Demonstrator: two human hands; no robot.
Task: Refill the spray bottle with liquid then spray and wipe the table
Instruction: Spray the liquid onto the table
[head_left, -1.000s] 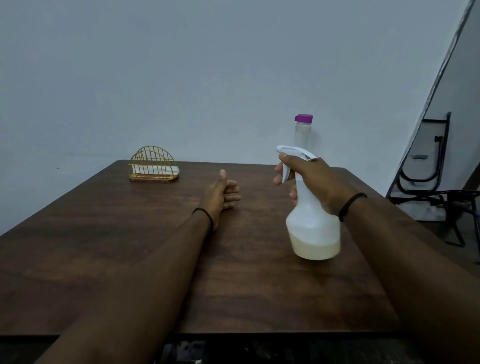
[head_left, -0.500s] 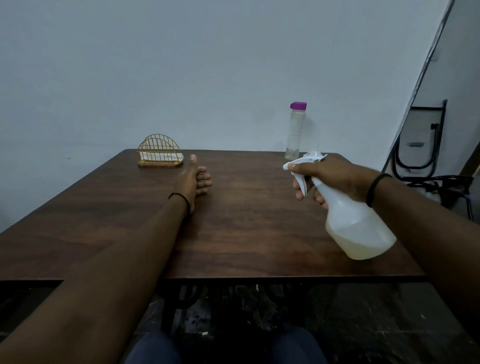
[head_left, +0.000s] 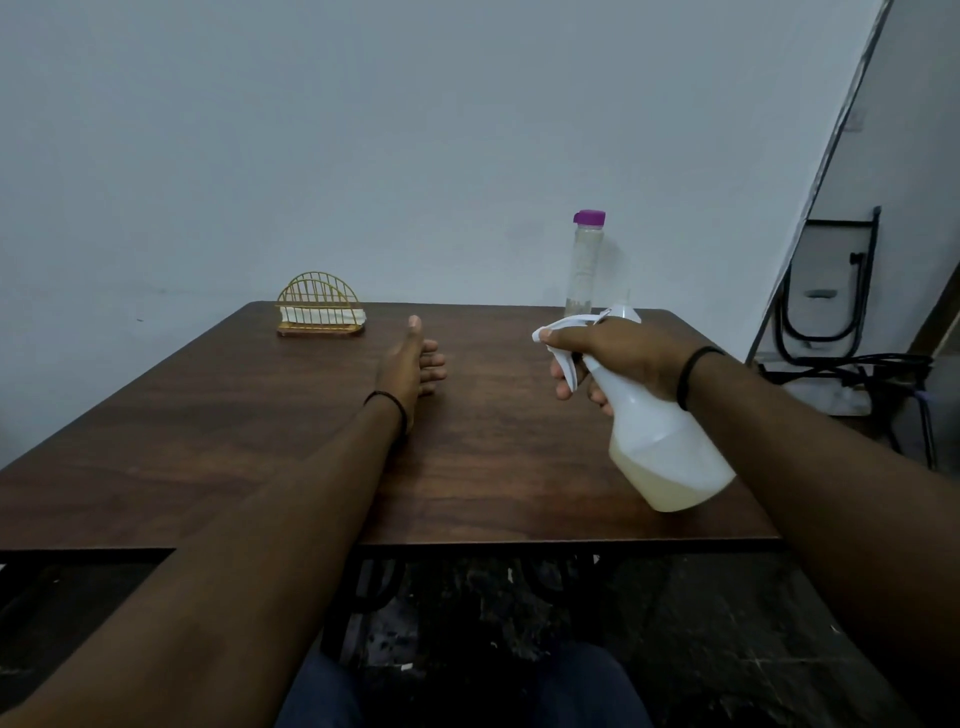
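My right hand (head_left: 608, 358) grips the neck of a white spray bottle (head_left: 665, 452), fingers round the trigger. The bottle is tilted, nozzle pointing left over the dark wooden table (head_left: 260, 441), base towards me; pale yellowish liquid fills its lower part. My left hand (head_left: 410, 361) rests on its edge on the table's middle, thumb up, fingers loosely curled, holding nothing. A tall clear bottle (head_left: 586, 265) with a purple cap stands at the table's far right edge. A gold wire holder (head_left: 319, 309) with white napkins sits at the far left.
A grey wall runs behind the table. A dark folded chair frame (head_left: 831, 291) and cables lie to the right past the table. My knees (head_left: 332, 696) show under the near edge.
The view has pulled back from the table. My right hand tipped the spray bottle from upright to slanted, nozzle left, and moved it right. The left hand stays on the table.
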